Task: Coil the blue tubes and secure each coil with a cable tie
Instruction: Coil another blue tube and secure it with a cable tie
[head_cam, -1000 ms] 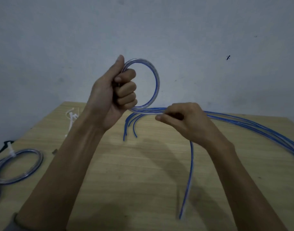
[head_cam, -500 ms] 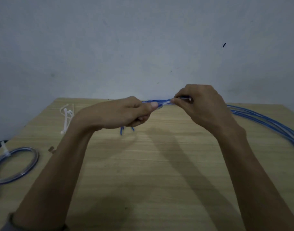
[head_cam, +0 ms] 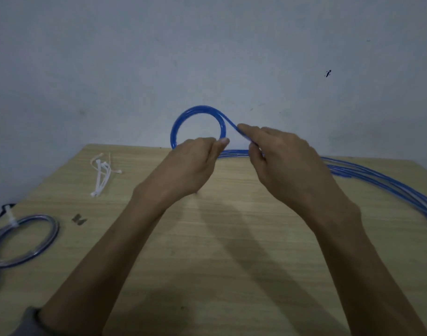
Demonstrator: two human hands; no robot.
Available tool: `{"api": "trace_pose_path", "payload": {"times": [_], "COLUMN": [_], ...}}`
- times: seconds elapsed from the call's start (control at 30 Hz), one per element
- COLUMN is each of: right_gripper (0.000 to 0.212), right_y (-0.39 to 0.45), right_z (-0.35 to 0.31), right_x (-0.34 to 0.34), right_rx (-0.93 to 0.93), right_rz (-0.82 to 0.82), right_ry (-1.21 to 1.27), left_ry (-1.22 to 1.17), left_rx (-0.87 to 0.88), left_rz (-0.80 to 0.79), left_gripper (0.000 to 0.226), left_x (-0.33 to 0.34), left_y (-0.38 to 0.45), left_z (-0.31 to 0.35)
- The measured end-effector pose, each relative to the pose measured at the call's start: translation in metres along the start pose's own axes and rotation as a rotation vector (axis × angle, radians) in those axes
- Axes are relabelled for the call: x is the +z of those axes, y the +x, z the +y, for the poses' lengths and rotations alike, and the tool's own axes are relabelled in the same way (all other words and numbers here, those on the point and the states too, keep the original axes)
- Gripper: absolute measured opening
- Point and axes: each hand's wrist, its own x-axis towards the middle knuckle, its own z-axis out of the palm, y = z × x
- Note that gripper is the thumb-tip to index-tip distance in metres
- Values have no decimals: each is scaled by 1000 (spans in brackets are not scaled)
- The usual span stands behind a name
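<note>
A blue tube coil [head_cam: 183, 120] stands upright above the table's far edge, a round loop against the wall. My left hand [head_cam: 195, 163] grips the bottom of this loop, thumb pressed at its right side. My right hand [head_cam: 278, 158] pinches the tube's free run where it leaves the top of the loop and slants down to the right. Several loose blue tubes [head_cam: 382, 180] lie along the far right of the table. A bunch of white cable ties [head_cam: 102, 173] lies at the far left.
The wooden table [head_cam: 219, 251] ends at a pale wall behind. A finished coil [head_cam: 26, 241] with a white tie lies at the left edge, another partly cut off below it. A small dark clip [head_cam: 78, 219] lies near it.
Both hands were low and close together half a second ago with the tube flat between them. Now the loop stands upright again, and my right hand has led the tube over its top.
</note>
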Motion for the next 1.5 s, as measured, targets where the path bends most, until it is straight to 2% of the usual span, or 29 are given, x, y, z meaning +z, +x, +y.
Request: {"api": "trace_pose_path", "payload": {"times": [0.2, 0.33, 0.43, 0.53, 0.63, 0.73, 0.83, 1.0, 1.13, 1.33, 1.43, 1.5], "right_gripper": [52, 54, 40, 22, 17, 15, 14, 13, 23, 37, 36, 29], "right_y": [-4, -4, -5, -8, -8, -7, -6, -6, -5, -3, 0, 0], "right_z": [-14, -24, -41, -50, -50, -52, -49, -42, -40, -30, -20, -16], "right_x": [9, 25, 36, 44, 48, 48, 51, 54, 55, 61, 56, 49], "right_rx": [-33, 7, 85, 235, 287, 278, 279, 234, 267, 68, -24, -41], "right_rz": [-34, 118, 206, 168, 121, 84, 108, 263, 228, 292, 212, 74], "right_ry": [97, 302, 550, 746, 853, 888, 858, 726, 778, 355, 411, 561], "left_ry": [-304, -530, -742, -945, -1229, -1540, -1640, -1835, -2000, -2178, -2257, -2292], "left_rx": [-24, -38, -82, -196, -283, -281, -261, -219, -203, -267, -376, -455], "left_rz": [141, 228, 298, 394, 429, 380, 291, 165, 106, -27, -59, -59], "left_gripper": [55, 47, 40, 41, 43, 41, 44, 43, 41, 43, 39, 36], "left_x": [3, 8, 12, 7, -3, -7, -8, -12, -16, -16, -15, -19], "left_y": [3, 3, 4, 10, 14, 15, 13, 8, 9, 9, 9, 8], "left_z": [11, 19, 22, 19, 16, 15, 13, 12, 12, 7, 4, 1]}}
